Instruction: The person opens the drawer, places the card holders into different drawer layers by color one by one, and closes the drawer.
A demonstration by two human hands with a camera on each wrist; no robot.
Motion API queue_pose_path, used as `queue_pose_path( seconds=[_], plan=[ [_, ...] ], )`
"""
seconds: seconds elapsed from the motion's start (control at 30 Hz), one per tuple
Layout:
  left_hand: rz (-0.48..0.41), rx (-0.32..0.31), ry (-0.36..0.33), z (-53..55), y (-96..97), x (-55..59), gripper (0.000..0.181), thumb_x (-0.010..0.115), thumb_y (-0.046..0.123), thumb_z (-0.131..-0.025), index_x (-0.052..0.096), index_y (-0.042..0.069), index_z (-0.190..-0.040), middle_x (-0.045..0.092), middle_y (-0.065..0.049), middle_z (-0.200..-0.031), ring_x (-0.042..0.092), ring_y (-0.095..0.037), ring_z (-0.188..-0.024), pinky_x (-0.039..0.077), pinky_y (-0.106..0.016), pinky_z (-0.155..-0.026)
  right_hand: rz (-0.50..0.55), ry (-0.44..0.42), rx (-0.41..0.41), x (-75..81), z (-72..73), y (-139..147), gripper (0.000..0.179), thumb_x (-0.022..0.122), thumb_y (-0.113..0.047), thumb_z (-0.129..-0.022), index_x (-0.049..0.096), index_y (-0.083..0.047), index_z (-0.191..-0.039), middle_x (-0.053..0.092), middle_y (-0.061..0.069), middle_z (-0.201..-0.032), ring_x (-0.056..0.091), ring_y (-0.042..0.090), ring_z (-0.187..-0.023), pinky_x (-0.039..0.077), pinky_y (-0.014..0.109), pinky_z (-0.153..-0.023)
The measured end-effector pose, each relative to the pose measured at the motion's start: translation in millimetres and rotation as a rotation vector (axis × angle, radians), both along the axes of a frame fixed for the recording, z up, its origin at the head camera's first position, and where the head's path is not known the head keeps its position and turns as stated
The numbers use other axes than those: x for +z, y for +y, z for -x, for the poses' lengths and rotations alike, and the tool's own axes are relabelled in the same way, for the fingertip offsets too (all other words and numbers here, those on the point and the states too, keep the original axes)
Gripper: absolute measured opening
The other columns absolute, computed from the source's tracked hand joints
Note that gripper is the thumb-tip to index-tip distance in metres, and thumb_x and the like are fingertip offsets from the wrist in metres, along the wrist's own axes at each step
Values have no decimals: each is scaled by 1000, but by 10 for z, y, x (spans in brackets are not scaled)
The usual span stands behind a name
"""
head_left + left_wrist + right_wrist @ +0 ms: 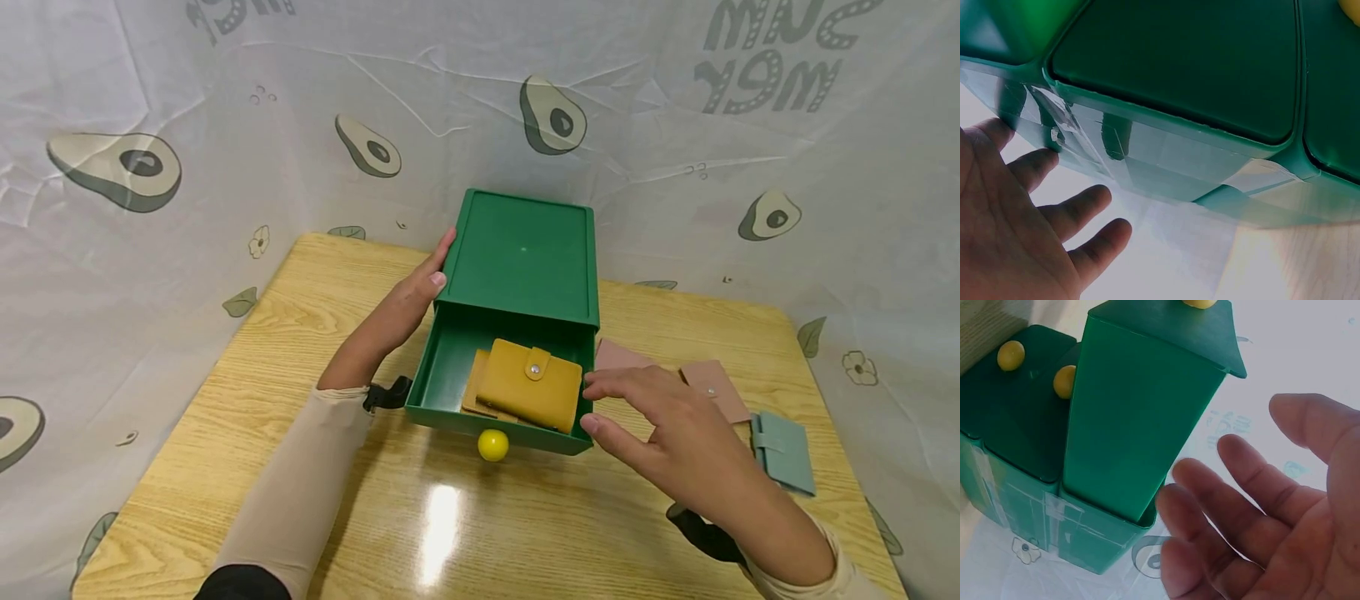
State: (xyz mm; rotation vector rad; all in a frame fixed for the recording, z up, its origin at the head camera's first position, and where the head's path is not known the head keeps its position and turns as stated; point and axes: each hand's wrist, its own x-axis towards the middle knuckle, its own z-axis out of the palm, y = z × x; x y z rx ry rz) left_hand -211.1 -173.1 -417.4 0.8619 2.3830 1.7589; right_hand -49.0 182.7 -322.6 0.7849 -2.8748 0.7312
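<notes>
A green drawer cabinet (522,250) stands at the back of the table, its top drawer (447,367) pulled out. Inside the drawer a yellow wallet (517,383) with a snap strap lies over a flatter tan-yellow one (474,387), mostly hidden. Along the cabinet's left side lies my left hand (397,310), fingers extended; the left wrist view shows its fingertips (1100,247) beside the taped side. My right hand (686,429) hovers at the drawer's right wall, thumb and fingers spread with nothing between them. In the right wrist view its fingers are loosely bent beside the green drawer (1138,419).
Right of the cabinet lie a pink wallet (720,390), another pink piece (618,354) partly behind the right hand, and a light blue wallet (783,450). A round yellow knob (492,445) sticks out from the drawer front. Printed cloth (450,83) hangs behind the wooden table (247,400).
</notes>
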Motion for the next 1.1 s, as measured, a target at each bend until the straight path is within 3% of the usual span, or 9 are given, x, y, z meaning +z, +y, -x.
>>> queue_pose_path(
  seconds=[0.1, 0.17, 0.3, 0.4, 0.57, 0.67, 0.87, 0.97, 1.1],
  plan=[
    [3, -3, 0, 14, -5, -5, 66, 28, 47, -114, 2, 36, -174, 1, 15, -179, 1, -11, -166, 4, -52, -134, 103, -40, 55, -17, -33, 33, 15, 77, -26, -102, 78, -32, -116, 73, -18, -115, 67, 11, -107, 57, 38, -81],
    [7, -4, -1, 18, -4, -1, 66, 28, 47, -114, 2, 37, -174, 1, 15, -179, 1, -10, -165, 4, -52, -134, 221, -130, 152, -34, -67, 62, 18, 73, -16, -104, 77, -32, -109, 71, -19, -103, 65, 8, -93, 54, 30, -73],
    [8, -9, 6, 23, 1, 18, 66, 28, 46, -114, 2, 35, -175, 1, 14, -180, 1, -11, -166, 5, -52, -134, 437, -426, 404, -141, -143, 67, 31, 62, 1, -107, 75, -27, -108, 69, -9, -91, 62, 10, -79, 53, 27, -65],
    [1, -11, 11, 28, 3, 27, 67, 28, 45, -114, 2, 34, -175, 1, 13, -180, 1, -11, -166, 5, -51, -134, 513, -676, 513, -273, -183, 11, 29, 54, 1, -110, 76, -19, -112, 72, 0, -95, 65, 12, -81, 56, 28, -65],
    [-1, -7, 7, 25, 3, 23, 68, 28, 45, -114, 2, 32, -175, 1, 13, -180, 1, -11, -165, 4, -50, -134, 594, -1071, 498, -549, -233, -189, 31, 45, -17, -117, 74, -6, -120, 76, 7, -111, 69, 9, -88, 54, 21, -63],
    [1, -8, 2, 20, 3, 18, 68, 28, 46, -114, 2, 33, -175, 1, 13, -180, 1, -11, -166, 4, -50, -134, 679, -1203, 469, -724, -269, -345, 40, 42, -25, -118, 69, 3, -126, 74, 8, -116, 70, 10, -90, 52, 20, -63],
    [-3, -6, -6, 11, 2, 24, 68, 28, 46, -114, 2, 33, -175, 1, 12, -180, 1, -11, -166, 3, -51, -134, 928, -1345, 414, -948, -282, -596, 53, 37, -32, -119, 57, 12, -141, 72, 7, -122, 74, 14, -93, 55, 20, -62],
    [-3, -3, -9, 0, 6, 34, 68, 28, 47, -114, 2, 33, -175, 1, 13, -180, 1, -11, -166, 3, -51, -134, 1054, -1378, 407, -1014, -260, -690, 52, 36, -35, -120, 58, 4, -146, 74, 6, -122, 75, 13, -92, 57, 20, -64],
    [1, -12, -10, 0, 18, 39, 69, 28, 48, -114, 1, 33, -175, 0, 12, -180, 0, -12, -166, 3, -52, -134, 1150, -1361, 406, -1042, -243, -773, 47, 36, -36, -120, 61, -6, -145, 76, 3, -117, 75, 12, -88, 59, 21, -66]
  ],
)
